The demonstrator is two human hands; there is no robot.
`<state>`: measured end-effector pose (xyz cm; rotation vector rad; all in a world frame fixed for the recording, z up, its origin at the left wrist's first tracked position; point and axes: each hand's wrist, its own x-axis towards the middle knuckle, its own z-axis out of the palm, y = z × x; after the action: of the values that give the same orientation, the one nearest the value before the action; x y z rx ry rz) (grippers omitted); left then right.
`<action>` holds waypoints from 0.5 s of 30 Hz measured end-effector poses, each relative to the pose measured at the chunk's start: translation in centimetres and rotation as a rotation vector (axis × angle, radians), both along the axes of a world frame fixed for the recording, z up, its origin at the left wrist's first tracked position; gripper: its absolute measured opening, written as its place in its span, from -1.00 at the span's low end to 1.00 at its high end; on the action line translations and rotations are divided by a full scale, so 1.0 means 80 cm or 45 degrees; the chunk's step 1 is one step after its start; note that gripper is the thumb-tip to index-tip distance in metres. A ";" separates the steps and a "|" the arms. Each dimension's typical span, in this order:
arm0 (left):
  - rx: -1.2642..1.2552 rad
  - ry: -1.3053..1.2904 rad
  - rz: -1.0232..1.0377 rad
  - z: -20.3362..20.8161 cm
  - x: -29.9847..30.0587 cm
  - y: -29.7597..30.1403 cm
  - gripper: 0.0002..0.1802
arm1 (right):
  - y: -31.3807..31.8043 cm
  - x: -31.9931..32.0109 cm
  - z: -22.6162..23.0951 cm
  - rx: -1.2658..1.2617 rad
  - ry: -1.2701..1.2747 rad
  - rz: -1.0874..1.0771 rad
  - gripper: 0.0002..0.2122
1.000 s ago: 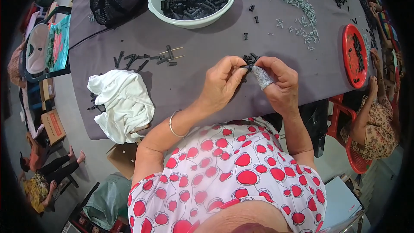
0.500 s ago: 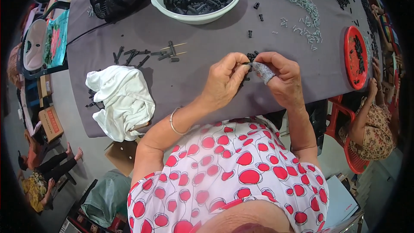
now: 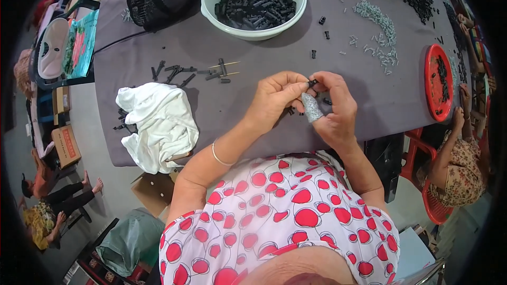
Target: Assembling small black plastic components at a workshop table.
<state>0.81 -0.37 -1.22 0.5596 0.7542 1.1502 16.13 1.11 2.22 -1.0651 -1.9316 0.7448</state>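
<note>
Above the near edge of the cloth-covered table, both of my hands meet at a small black plastic part (image 3: pixel 312 82). My left hand (image 3: pixel 274 97) pinches it between thumb and forefinger. From the other side, my right hand (image 3: pixel 337 108) has its fingers curled round the same part. A grey speckled sleeve (image 3: pixel 311 108) covers the right thumb. Several loose black pieces (image 3: pixel 327 101) lie under and beside my hands, partly hidden by them. Farther off lie small grey metal springs (image 3: pixel 388 37) and a few single black parts (image 3: pixel 313 54).
A pale bowl (image 3: pixel 207 13) of black parts stands at the back, beside a black mesh bag (image 3: pixel 158 0). On the left are a white cloth (image 3: pixel 158 126), joined black parts and thin sticks (image 3: pixel 229 64). A red tray (image 3: pixel 430 84) sits at right, near another person's arm (image 3: pixel 449 150).
My right hand has turned and come closer to my left, its sleeved thumb now lower. The black part shows between the fingertips. The whole view has shifted slightly.
</note>
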 end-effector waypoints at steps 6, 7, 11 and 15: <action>-0.188 -0.396 -0.190 -0.002 -0.009 0.006 -0.80 | -0.003 -0.003 -0.017 0.289 -0.061 -0.052 -0.52; -0.186 -0.441 -0.205 -0.002 -0.008 0.006 -0.79 | -0.003 -0.003 -0.018 0.347 -0.086 -0.072 -0.52; -0.246 -0.510 -0.218 -0.001 -0.007 0.005 -0.78 | -0.005 -0.002 -0.022 0.341 -0.083 -0.100 -0.53; -0.210 -0.496 -0.239 0.003 -0.008 0.005 -0.78 | -0.001 0.001 -0.023 0.312 0.013 -0.034 -0.54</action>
<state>0.18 0.01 -0.95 0.2500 0.4442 0.9727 16.17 1.04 0.36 -0.9318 -1.9382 0.4824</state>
